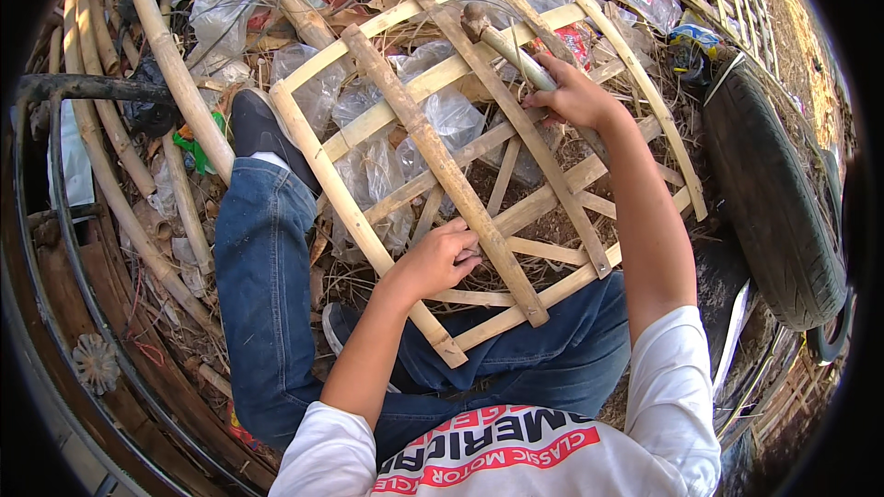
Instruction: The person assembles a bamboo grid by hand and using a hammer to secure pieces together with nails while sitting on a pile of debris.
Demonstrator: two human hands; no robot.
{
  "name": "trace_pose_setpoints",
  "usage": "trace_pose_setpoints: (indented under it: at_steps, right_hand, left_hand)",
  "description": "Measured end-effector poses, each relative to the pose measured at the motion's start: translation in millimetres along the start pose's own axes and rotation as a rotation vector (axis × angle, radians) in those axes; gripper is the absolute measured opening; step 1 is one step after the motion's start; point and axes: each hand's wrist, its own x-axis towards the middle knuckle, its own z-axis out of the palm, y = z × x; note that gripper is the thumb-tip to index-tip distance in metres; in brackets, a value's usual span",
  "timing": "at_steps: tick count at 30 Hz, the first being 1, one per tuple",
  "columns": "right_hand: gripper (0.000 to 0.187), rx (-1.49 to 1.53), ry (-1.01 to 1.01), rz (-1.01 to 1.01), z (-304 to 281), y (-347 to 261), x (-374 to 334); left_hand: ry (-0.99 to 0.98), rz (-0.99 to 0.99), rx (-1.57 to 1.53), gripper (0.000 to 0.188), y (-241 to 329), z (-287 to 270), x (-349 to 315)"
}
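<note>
Nailing step, by the look of it — left hand [442, 258] pinched the diagonal slat [442, 161] against the bamboo frame [318, 161] across the knees, right hand [573, 92] gripped a raised hammer [502, 41] — next likely needed a square blow at that joint.

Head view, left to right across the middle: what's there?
Dark curved metal rail → bamboo poles → black shoe → left hand gripping a slat of the bamboo lattice frame → right hand holding a hammer → tyre.
</note>
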Motion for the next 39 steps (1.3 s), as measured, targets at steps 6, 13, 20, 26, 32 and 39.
trace_pose_setpoints:
  at_steps: [6,13,20,26,32,39]
  right_hand:
    - [0.083,0.098,-0.058,0.058,-3,-1,-2]
    - [0.080,0.118,-0.088,0.071,-11,-1,1]
    - [0.082,0.097,-0.031,0.065,-5,2,1]
    - [0.079,0.027,-0.039,0.043,-6,5,4]
    - [0.070,-0.195,0.089,-0.057,0,0,-2]
    - [0.066,-0.200,0.125,-0.071,2,-6,-9]
  left_hand:
    - [-0.001,-0.045,-0.029,0.021,4,-3,3]
    - [0.026,-0.034,-0.073,0.020,3,-5,7]
    - [0.017,-0.048,0.044,0.025,5,-7,9]
    - [0.054,-0.044,-0.027,0.028,7,-3,11]
    - [0.187,-0.027,0.074,0.031,19,-1,9]
    - [0.453,0.095,0.099,0.014,22,-3,-8]
